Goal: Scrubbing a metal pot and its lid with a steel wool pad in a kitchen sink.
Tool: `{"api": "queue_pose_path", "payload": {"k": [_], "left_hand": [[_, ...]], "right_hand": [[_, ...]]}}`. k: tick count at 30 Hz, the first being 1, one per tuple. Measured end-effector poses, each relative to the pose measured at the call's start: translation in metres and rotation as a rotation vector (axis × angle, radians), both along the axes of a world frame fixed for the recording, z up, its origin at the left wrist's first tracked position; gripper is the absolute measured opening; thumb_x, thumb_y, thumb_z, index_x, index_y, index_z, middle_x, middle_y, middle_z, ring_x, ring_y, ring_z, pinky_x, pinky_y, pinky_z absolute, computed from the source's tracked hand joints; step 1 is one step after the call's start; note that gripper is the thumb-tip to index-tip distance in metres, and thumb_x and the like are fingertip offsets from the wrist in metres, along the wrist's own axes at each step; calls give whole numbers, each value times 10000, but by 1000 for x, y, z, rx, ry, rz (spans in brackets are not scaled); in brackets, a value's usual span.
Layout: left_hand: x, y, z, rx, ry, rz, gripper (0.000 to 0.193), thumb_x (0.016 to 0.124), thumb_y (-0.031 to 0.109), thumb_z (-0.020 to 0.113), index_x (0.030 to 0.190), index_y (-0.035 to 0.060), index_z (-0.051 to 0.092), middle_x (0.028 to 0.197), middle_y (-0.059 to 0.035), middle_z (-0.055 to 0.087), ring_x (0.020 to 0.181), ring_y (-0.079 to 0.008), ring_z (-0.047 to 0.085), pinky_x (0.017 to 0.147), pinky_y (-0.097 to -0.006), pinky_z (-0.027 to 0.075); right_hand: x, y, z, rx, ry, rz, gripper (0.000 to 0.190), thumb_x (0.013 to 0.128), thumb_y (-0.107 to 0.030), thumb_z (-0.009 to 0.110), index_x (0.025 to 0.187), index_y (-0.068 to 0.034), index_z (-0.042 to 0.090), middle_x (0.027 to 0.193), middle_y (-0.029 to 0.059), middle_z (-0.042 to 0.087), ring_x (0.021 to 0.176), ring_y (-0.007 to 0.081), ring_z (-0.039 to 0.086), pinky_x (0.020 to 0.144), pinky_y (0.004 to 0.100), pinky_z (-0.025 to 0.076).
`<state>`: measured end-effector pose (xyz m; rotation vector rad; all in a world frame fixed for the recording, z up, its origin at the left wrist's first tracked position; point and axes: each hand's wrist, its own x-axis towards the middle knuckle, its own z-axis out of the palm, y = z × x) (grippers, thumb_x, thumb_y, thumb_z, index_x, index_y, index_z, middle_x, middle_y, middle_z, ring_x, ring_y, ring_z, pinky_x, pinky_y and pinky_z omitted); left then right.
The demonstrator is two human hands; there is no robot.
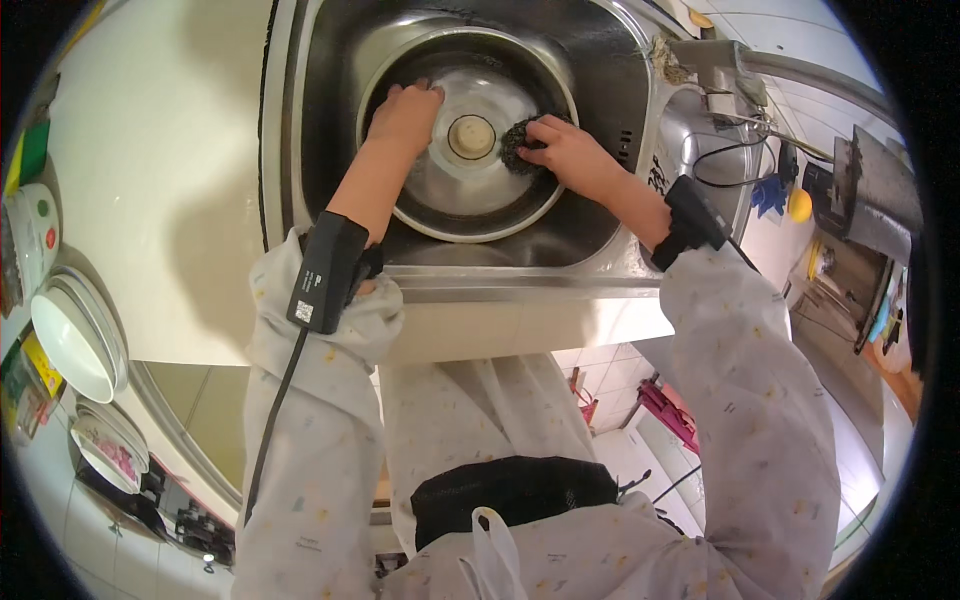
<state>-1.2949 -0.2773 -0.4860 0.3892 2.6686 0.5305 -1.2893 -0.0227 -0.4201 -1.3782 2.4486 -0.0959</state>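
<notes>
A wide round metal piece [465,214], apparently a pot lid with a beige knob [474,136] at its middle, lies in a stainless steel sink [330,45]. My right hand [562,148] has its fingers and thumb closed on a dark wire scouring pad [517,146], which it holds against the right part of the metal surface. My left hand [407,112] lies over the left part of the same piece, fingers bent downward. Its thumb and fingertips are partly hidden, so I cannot tell whether it grips.
A pale countertop [217,195] borders the sink on the left. Stacked white bowls [75,330] and patterned bowls [112,450] stand farther left. On the right, a metal faucet [720,64] and a looped black cable [724,180] lie by the sink's edge.
</notes>
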Motion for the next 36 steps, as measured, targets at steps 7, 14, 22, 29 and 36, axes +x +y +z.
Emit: {"api": "queue_pose_path", "payload": {"k": [7, 14, 22, 29, 36], "left_hand": [[-6, -8, -6, -60, -4, -50, 571, 676, 63, 773, 1213, 83, 581, 1083, -139, 645, 1035, -304, 610, 964, -439, 452], [-17, 0, 23, -22, -12, -19, 241, 840, 8, 567, 1051, 54, 672, 1102, -150, 643, 1126, -377, 549, 846, -423, 555], [-12, -4, 5, -4, 56, 14, 368, 807, -17, 540, 1146, 80, 644, 1131, -165, 632, 1076, -376, 576, 935, -430, 491], [3, -3, 39, 557, 198, 348, 419, 792, -25, 479, 1201, -8, 569, 1227, -243, 563, 1117, -382, 558, 980, -429, 429], [80, 2, 73, 186, -110, 478, 376, 792, -42, 514, 1168, -55, 513, 1110, -246, 581, 1083, -416, 528, 906, -465, 456]], "right_hand": [[26, -16, -9, -4, -151, 204, 350, 741, -84, 560, 1066, -84, 689, 1018, 76, 528, 1000, 243, 532, 840, 324, 506], [32, -33, -16, 1, -157, 368, 288, 748, -118, 568, 1002, -68, 694, 1027, 72, 533, 989, 229, 536, 835, 312, 504], [53, -127, -53, -233, -114, 154, 259, 770, -105, 581, 1007, -57, 674, 1086, 98, 553, 1020, 268, 555, 882, 346, 477], [-1, -145, -94, -389, 237, -482, 188, 755, -71, 585, 922, -65, 672, 959, 162, 614, 1004, 338, 586, 849, 395, 490], [-59, -120, -55, -23, 128, -542, 139, 754, -60, 587, 836, -20, 693, 1031, 186, 616, 998, 334, 593, 844, 422, 522]]}}
